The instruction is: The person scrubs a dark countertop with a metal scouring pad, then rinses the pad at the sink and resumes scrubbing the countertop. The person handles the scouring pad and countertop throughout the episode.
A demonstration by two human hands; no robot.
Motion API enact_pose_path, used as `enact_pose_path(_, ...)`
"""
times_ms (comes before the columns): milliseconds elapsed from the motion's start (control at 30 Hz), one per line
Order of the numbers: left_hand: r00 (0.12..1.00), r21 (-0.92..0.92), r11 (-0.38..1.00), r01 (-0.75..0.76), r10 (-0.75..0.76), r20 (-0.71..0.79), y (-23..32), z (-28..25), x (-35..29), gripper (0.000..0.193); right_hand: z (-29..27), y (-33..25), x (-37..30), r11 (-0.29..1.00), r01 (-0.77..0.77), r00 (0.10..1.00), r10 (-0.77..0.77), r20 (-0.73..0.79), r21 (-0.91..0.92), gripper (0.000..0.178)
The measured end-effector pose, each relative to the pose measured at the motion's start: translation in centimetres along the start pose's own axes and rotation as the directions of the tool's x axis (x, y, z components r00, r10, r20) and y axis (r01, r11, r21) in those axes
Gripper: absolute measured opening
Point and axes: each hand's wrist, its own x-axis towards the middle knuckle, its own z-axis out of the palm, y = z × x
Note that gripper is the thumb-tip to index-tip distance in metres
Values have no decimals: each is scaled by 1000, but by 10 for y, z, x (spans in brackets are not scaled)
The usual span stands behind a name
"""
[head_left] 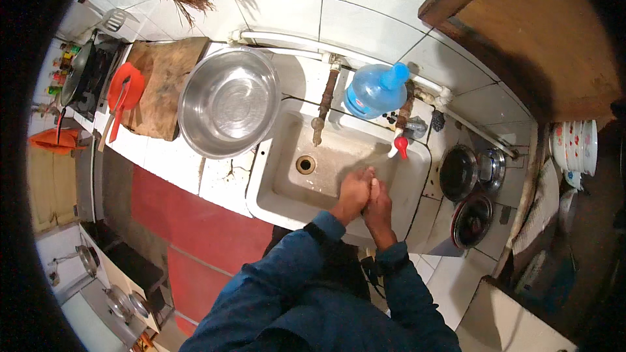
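Over the right part of the white sink [261, 197], my left hand [354, 193] and my right hand [378, 211] are pressed against each other. Both look closed, with the fingers curled inward; whatever lies between them, if anything, is hidden. The red-handled tap [401, 148] is just beyond my hands, and I cannot make out any water coming from it. Farther left, a rusty tap [322, 114] points down into the basin. The drain hole [305, 165] lies left of my hands.
Left of the sink stands a big metal basin [229, 102], beside a wooden board [171, 78] and a red bowl [128, 85]. A blue plastic bottle [375, 94] is behind the sink. Pot lids [472, 220] lie at right, below a wooden cupboard door [541, 32].
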Motion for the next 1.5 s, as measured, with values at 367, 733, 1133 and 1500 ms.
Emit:
enact_pose_path(367,782,-628,581,517,-21,623,60,-96,-22,40,-35,-62,-25,845,-29,941,-158,301,534,44)
enact_pose_path(733,857,-659,688,302,106,504,107,-174,-67,55,-40,-109,-48,849,138,930,-288,227,510,31)
enact_pose_path(1133,866,-692,564,450,-86,493,86,-215,-77,48,-18,-124,-67,626,-64,953,-194,235,777,27)
enact_pose_path(1500,882,-168,979,111,-19,472,98,-205,-101,30,5,-82,-44,858,514,858,-514,5,-12,45)
